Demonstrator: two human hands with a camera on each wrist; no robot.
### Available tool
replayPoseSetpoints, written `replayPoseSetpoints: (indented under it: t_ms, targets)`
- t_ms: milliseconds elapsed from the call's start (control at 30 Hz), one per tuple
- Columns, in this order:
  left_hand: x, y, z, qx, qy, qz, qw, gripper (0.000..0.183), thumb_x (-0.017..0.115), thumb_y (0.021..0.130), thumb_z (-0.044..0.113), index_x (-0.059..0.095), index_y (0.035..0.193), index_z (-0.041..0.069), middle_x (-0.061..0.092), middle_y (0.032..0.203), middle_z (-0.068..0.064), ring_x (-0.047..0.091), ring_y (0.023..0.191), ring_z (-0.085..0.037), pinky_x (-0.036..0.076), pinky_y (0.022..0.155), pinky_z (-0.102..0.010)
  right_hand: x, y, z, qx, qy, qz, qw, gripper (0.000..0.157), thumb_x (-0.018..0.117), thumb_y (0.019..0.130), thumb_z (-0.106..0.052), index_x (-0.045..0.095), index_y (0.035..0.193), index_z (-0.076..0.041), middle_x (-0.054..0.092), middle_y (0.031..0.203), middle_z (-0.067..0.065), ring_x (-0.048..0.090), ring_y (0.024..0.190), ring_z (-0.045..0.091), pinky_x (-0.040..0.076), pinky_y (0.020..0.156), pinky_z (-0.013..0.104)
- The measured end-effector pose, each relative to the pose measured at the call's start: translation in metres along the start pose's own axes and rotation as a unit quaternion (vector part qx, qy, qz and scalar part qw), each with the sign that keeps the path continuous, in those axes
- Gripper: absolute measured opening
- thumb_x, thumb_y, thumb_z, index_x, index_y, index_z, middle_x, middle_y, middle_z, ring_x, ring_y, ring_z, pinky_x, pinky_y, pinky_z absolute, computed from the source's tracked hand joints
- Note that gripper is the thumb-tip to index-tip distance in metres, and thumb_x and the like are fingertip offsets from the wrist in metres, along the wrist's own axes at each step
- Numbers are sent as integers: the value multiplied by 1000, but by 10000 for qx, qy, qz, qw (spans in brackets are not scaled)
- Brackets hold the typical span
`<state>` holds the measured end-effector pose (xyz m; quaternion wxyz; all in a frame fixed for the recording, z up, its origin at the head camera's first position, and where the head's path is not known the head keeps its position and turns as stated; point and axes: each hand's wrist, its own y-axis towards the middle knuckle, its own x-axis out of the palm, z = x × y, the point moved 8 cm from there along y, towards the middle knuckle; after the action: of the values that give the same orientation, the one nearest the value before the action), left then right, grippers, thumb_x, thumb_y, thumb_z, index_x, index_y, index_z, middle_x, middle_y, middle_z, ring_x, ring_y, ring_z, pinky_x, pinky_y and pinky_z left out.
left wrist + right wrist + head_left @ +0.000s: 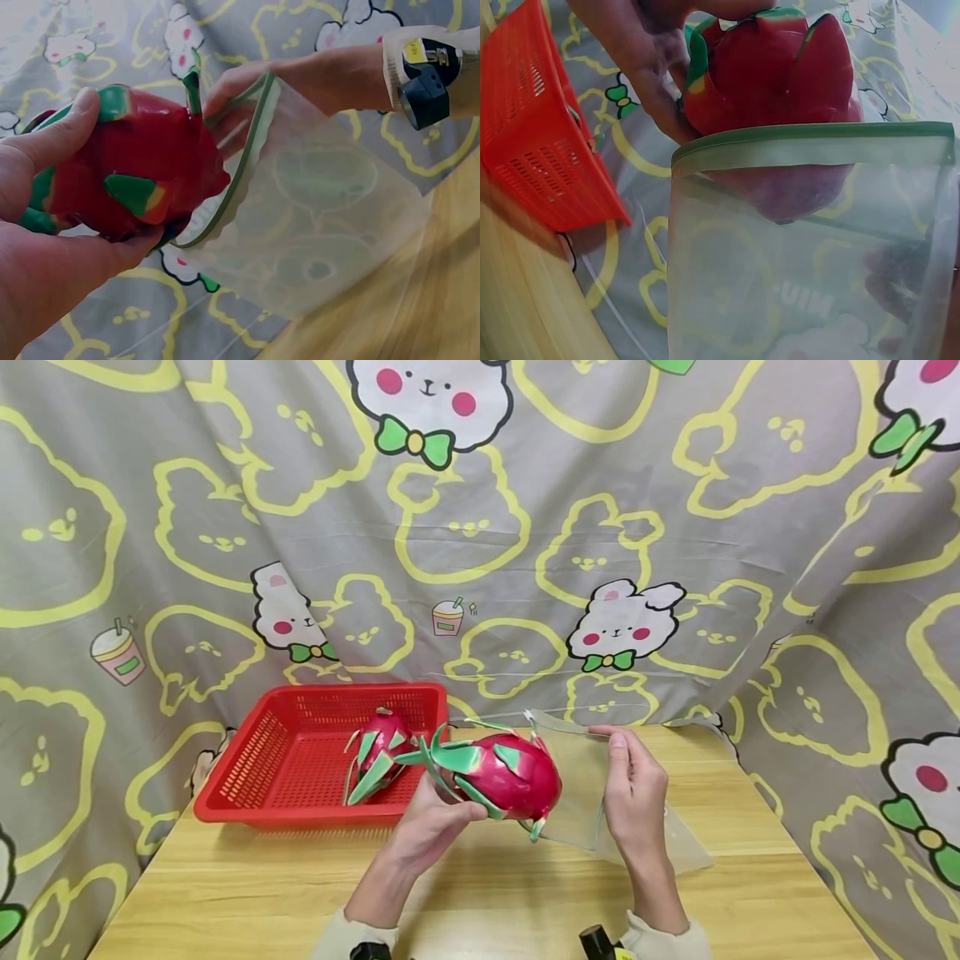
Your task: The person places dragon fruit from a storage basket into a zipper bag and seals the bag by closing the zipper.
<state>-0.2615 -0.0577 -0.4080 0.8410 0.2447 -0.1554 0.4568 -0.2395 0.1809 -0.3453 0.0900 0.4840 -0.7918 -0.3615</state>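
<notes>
in left hand [433, 823], dragon fruit [523, 774] by leafy end [459, 759]

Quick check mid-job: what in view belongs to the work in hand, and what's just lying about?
In the work:
- dragon fruit, held in the left hand
- see-through bag, held by the right hand, fruit at its mouth

Probably just about:
- second dragon fruit, in the red basket
- clear plastic on the table
- patterned cloth behind
</notes>
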Motion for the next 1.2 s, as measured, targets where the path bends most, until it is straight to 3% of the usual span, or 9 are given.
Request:
replayPoseSetpoints:
  t_ms: [100,267,467,567,700,867,967,1067,1200]
  targets:
    - [1,0,2,60,115,45,9999,70,83,83,-1,49,143,12,57,143,-10,52,134,-29,49,106,-40,2,0,-2,-51,-31,-73,10000,31,46,110,-11,76,113,-8,73,100,3,29,56,10,30,55,28]
    - [4,-1,2,56,197,39,9998,71,82,82,-2,48,143,12,56,144,-11,52,134,-30,50,105,-41,4,-1,-3,-52,-163,-212,9996,30,46,110,-12,75,114,-8,60,78,2,27,54,9,28,52,28]
    - [7,-2,2,22,141,59,9999,74,82,82,-4,46,145,11,55,145,-11,51,135,-30,49,106,-41,7,-1,-2,-110,-379,-338,9986,29,47,110,-13,74,116,-5,54,73,1,29,57,11,33,57,25]
    - [9,-1,1,33,112,50,9999,73,83,82,-3,48,144,10,56,144,-12,52,134,-30,49,106,-40,8,0,-2,-125,-465,-375,9981,29,47,110,-13,74,117,-4,66,84,3,32,58,12,37,64,21]
    - [12,-1,-3,-22,113,56,9999,74,83,81,-4,48,144,10,56,144,-13,52,134,-30,48,107,-41,9,0,-3,-123,-508,-447,9976,28,48,110,-12,73,118,-3,74,111,6,42,65,13,40,75,19]
    - [14,0,-7,-70,291,140,9995,74,83,81,-5,48,145,9,55,145,-14,52,135,-31,48,107,-42,11,0,-3,-83,-567,-545,9969,28,49,109,-12,73,118,-3,74,112,4,47,69,13,39,70,19]
    - [15,3,-9,-112,481,250,9985,78,84,80,-4,46,147,10,53,147,-14,50,136,-32,49,107,-43,11,0,-3,-78,-595,-563,9966,27,50,109,-12,73,119,-4,74,111,4,36,60,14,37,63,21]
    - [16,6,-12,-141,674,403,9968,82,85,78,-6,45,147,11,53,147,-14,50,136,-32,49,106,-43,12,-1,-2,-44,-592,-605,9964,27,50,109,-12,73,120,-4,74,112,5,36,59,15,36,61,21]
    - [15,8,-15,-100,899,634,9939,81,87,74,-7,49,144,9,56,144,-14,53,134,-32,50,105,-42,13,-2,-1,24,-566,-692,9960,27,50,109,-12,73,120,-3,73,115,6,48,71,16,39,68,17]
